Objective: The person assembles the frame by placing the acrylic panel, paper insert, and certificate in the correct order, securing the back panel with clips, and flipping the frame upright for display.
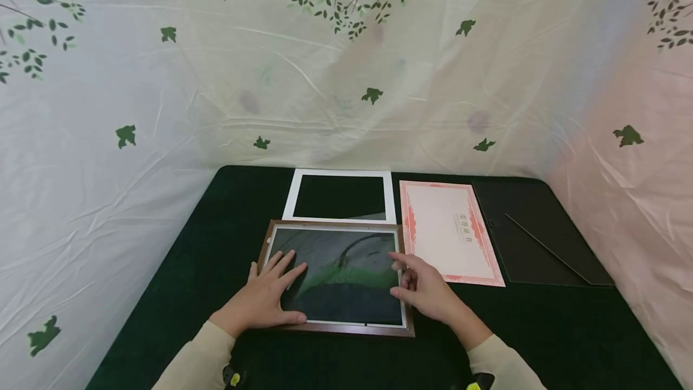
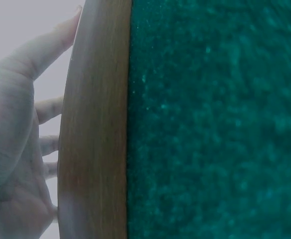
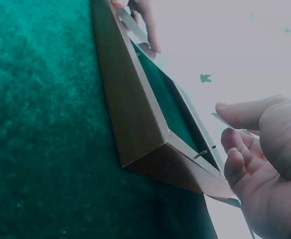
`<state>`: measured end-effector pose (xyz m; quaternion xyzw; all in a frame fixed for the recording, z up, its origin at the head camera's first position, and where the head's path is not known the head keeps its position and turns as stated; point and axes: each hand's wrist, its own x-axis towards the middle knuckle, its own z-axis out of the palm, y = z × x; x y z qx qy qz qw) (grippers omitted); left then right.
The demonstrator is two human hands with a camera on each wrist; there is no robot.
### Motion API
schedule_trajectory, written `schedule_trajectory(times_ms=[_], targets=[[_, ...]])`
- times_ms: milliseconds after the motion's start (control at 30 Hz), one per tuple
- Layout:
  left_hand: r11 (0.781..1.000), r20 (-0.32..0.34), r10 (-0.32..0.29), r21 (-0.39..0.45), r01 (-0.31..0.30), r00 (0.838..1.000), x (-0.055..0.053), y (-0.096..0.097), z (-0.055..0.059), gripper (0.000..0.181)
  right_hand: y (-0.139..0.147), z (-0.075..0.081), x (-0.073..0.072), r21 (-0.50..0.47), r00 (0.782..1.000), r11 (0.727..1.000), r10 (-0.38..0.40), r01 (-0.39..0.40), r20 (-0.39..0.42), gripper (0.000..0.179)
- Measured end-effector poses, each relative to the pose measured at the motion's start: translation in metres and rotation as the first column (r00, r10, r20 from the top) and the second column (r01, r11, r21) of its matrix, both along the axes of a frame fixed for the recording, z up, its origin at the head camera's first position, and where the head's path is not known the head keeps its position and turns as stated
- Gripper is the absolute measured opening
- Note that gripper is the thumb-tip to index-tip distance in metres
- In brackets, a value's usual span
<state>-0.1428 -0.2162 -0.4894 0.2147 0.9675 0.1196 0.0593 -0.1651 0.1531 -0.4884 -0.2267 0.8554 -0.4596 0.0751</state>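
Observation:
A brown wooden picture frame [image 1: 346,330] lies on the dark green cloth in the head view, with a white inner border and a shiny, reflecting pane [image 1: 346,281]. My left hand [image 1: 271,294] rests spread over its left side, fingers on the pane and thumb near the lower edge. In the left wrist view, the frame's wooden side [image 2: 95,119] hides the fingertips. Over the right edge, my right hand [image 1: 425,287] has its index finger and thumb apart and the other fingers bent. The right wrist view shows that hand [image 3: 269,149] beside small metal tabs [image 3: 201,154] inside the frame.
Behind the frame lies a white rectangular mat [image 1: 289,197] with a cut-out middle. To the right is a pink-bordered certificate sheet [image 1: 438,233]. Farther right, a thin stick [image 1: 547,248] lies across a black backing board [image 1: 520,197]. A leaf-patterned curtain [image 1: 325,77] surrounds the table.

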Motion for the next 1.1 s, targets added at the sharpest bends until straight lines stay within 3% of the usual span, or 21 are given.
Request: schedule_trajectory(times_ms=[300,533,833,933,1100], targets=[[1.000,0.005,-0.005,0.013,0.005,1.000,0.000,-0.001,0.002,0.102,0.002,-0.008,0.000,0.069,1.000,0.997,0.018,-0.018,0.013,0.076],[1.000,0.016,0.005,-0.016,-0.005,1.000,-0.001,-0.001,0.002,0.102,0.001,-0.009,-0.001,0.210,1.000,0.978,-0.020,0.015,0.021,0.088],[0.999,0.026,0.017,-0.044,-0.016,1.000,-0.010,0.001,0.001,0.102,-0.002,-0.012,-0.005,0.324,0.996,0.946,0.001,0.029,-0.092,0.076],[0.999,0.021,0.016,-0.046,-0.015,1.000,-0.013,0.000,-0.001,0.102,-0.003,-0.016,-0.009,0.356,0.988,0.934,0.032,0.026,-0.154,0.075],[0.999,0.014,0.014,-0.052,-0.013,1.000,-0.018,-0.001,-0.005,0.102,-0.002,-0.021,-0.016,0.346,0.974,0.934,0.158,-0.094,-0.163,0.080]])
